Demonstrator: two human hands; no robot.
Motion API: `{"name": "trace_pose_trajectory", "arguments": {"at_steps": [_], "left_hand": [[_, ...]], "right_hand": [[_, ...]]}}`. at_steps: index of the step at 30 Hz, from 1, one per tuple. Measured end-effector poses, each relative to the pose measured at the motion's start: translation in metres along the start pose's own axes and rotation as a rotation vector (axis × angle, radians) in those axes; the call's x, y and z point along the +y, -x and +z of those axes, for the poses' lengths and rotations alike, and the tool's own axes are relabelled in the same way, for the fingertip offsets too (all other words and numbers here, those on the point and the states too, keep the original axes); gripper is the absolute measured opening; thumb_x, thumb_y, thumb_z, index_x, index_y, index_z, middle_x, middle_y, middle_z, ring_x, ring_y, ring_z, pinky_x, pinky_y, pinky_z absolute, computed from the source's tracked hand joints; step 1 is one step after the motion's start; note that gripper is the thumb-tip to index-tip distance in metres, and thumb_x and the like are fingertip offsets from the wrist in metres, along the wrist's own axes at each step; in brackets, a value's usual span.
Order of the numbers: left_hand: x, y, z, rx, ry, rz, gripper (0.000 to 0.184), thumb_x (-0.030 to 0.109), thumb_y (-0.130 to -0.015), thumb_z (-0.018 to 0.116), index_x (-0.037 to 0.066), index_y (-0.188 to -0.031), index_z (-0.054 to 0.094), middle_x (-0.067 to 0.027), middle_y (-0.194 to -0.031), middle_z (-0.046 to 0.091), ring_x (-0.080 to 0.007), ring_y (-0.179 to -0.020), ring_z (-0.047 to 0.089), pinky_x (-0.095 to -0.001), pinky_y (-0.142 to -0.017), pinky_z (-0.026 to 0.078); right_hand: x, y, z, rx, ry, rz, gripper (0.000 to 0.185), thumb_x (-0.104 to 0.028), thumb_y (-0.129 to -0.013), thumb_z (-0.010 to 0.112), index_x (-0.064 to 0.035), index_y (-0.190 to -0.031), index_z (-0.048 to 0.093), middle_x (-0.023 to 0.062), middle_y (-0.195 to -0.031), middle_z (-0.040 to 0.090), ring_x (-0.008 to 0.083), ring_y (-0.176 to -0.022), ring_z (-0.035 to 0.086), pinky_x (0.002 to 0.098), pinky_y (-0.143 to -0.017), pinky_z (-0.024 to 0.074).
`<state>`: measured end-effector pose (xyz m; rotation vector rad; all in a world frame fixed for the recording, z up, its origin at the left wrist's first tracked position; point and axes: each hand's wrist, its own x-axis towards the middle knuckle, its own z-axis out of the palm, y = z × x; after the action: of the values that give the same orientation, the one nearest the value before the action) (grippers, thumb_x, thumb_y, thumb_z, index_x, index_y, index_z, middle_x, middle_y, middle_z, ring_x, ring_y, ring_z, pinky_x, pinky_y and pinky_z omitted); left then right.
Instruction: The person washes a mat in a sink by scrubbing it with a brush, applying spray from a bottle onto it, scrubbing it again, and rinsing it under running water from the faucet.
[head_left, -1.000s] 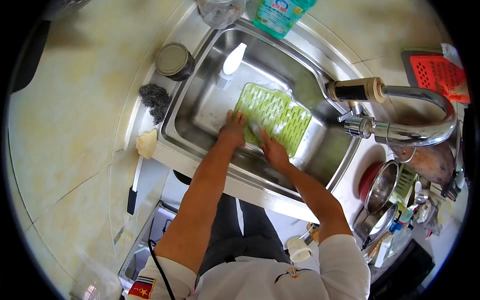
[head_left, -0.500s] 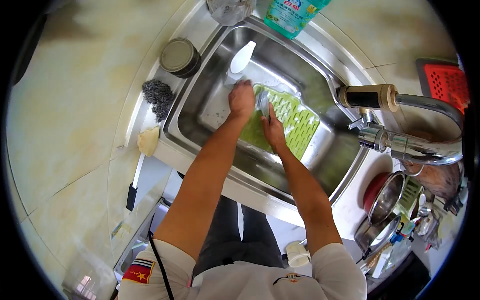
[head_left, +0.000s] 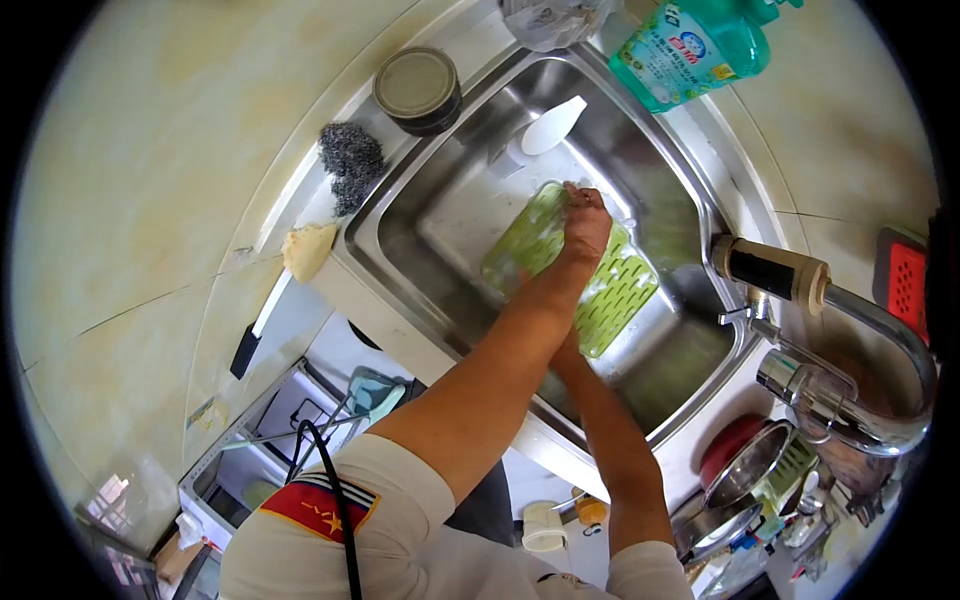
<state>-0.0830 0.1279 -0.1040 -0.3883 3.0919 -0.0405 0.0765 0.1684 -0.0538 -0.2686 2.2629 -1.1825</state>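
A green slotted board (head_left: 620, 290) lies in the steel sink (head_left: 430, 215), with white suds on it. My left hand (head_left: 588, 220) is closed with curled fingers at the board's far edge; what it holds, if anything, is hidden. My left forearm crosses over my right arm. My right hand (head_left: 522, 282) is mostly hidden beneath that forearm, low over the board's near left part, and only a blurred bit of it shows. Beyond the board, a white spoon-shaped piece (head_left: 553, 128) rests in the sink's far corner.
A lidded dark tin (head_left: 418, 88), a steel wool pad (head_left: 350, 165) and a yellowish sponge (head_left: 308, 250) line the left rim. A green soap bottle (head_left: 690, 50) stands at the back. The faucet (head_left: 790, 275) and metal bowls (head_left: 750, 465) are at right.
My left hand has moved right, from the sink's left part onto the board's far edge. My right hand has gone under the left forearm; the greyish object in it no longer shows. The view has shifted.
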Motion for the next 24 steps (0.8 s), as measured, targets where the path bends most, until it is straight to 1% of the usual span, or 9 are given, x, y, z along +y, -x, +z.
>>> {"name": "trace_pose_trajectory", "arguments": {"at_steps": [2,4,7,10,14,17,19,21,24], "left_hand": [[-0.011,-0.001,-0.013,-0.061,-0.065,0.105,0.035,0.008,-0.085,0.059,-0.010,-0.114,0.064,-0.0246,-0.119,0.053,-0.0519,-0.120,0.052,-0.0486,-0.074,0.056],[-0.024,0.002,-0.033,-0.184,-0.202,0.221,0.034,0.010,-0.085,0.058,-0.010,-0.112,0.065,-0.0238,-0.118,0.052,-0.0527,-0.122,0.050,-0.0475,-0.071,0.056],[-0.006,-0.003,-0.005,-0.012,-0.009,0.012,0.033,0.008,-0.085,0.059,-0.010,-0.112,0.065,-0.0229,-0.119,0.052,-0.0514,-0.124,0.050,-0.0453,-0.070,0.057],[-0.011,-0.004,-0.007,-0.042,-0.020,0.059,0.033,0.008,-0.085,0.059,-0.009,-0.113,0.065,-0.0211,-0.119,0.052,-0.0493,-0.126,0.049,-0.0378,-0.068,0.059],[-0.003,-0.014,0.026,0.181,0.105,-0.248,0.035,0.009,-0.084,0.061,-0.007,-0.116,0.063,-0.0195,-0.113,0.059,-0.0456,-0.122,0.052,-0.0372,-0.070,0.060],[-0.018,-0.007,0.002,0.082,0.098,0.014,0.035,0.015,-0.086,0.061,-0.002,-0.116,0.065,-0.0155,-0.109,0.064,-0.0362,-0.114,0.056,-0.0405,-0.085,0.056],[-0.009,-0.011,0.054,0.025,-0.055,0.163,0.033,0.018,-0.087,0.058,0.000,-0.114,0.067,-0.0139,-0.109,0.064,-0.0350,-0.116,0.054,-0.0478,-0.102,0.044],[-0.039,-0.003,-0.013,0.003,-0.017,0.254,0.032,0.017,-0.087,0.058,0.002,-0.113,0.068,-0.0123,-0.111,0.063,-0.0361,-0.119,0.052,-0.0510,-0.107,0.039],[-0.033,-0.004,-0.008,-0.054,0.015,0.255,0.031,0.016,-0.086,0.059,0.005,-0.113,0.069,-0.0117,-0.121,0.057,-0.0391,-0.123,0.049,-0.0463,-0.105,0.042]], "right_hand": [[0.046,-0.031,-0.018,-0.079,-0.424,0.066,0.064,-0.040,-0.093,0.061,-0.0109,-0.146,0.040,0.0179,-0.138,0.053,0.0334,-0.120,0.055,0.0454,-0.099,0.0423],[0.045,-0.039,-0.018,-0.073,-0.293,0.022,0.060,-0.037,-0.092,0.062,-0.0109,-0.143,0.043,0.0172,-0.136,0.055,0.0325,-0.118,0.056,0.0446,-0.097,0.0439],[0.012,-0.008,-0.003,-0.008,0.139,-0.113,0.054,-0.033,-0.091,0.063,-0.0110,-0.138,0.047,0.0161,-0.134,0.057,0.0313,-0.116,0.058,0.0434,-0.095,0.0463],[0.015,-0.013,-0.007,0.043,0.190,-0.211,0.048,-0.029,-0.090,0.064,-0.0110,-0.134,0.052,0.0151,-0.131,0.060,0.0300,-0.114,0.060,0.0422,-0.092,0.0487],[0.029,-0.034,-0.020,-0.170,0.198,0.029,0.045,-0.021,-0.090,0.063,-0.0127,-0.134,0.053,0.0163,-0.129,0.061,0.0312,-0.112,0.062,0.0431,-0.090,0.0513],[-0.014,0.015,-0.045,-0.397,0.602,0.113,0.053,-0.019,-0.092,0.061,-0.0179,-0.143,0.047,0.0199,-0.123,0.061,0.0364,-0.106,0.063,0.0462,-0.088,0.0521],[0.024,0.067,-0.077,-0.130,0.602,-0.169,0.058,-0.022,-0.092,0.063,-0.0214,-0.147,0.042,0.0206,-0.109,0.064,0.0395,-0.096,0.064,0.0471,-0.082,0.0526],[0.023,0.095,-0.124,-0.204,0.633,0.112,0.060,-0.020,-0.093,0.061,-0.0264,-0.149,0.039,0.0218,-0.105,0.064,0.0427,-0.090,0.064,0.0492,-0.077,0.0540],[-0.002,0.090,-0.138,-0.287,0.757,0.374,0.060,-0.026,-0.095,0.058,-0.0308,-0.150,0.035,0.0243,-0.128,0.058,0.0445,-0.095,0.065,0.0497,-0.081,0.0541]]}}
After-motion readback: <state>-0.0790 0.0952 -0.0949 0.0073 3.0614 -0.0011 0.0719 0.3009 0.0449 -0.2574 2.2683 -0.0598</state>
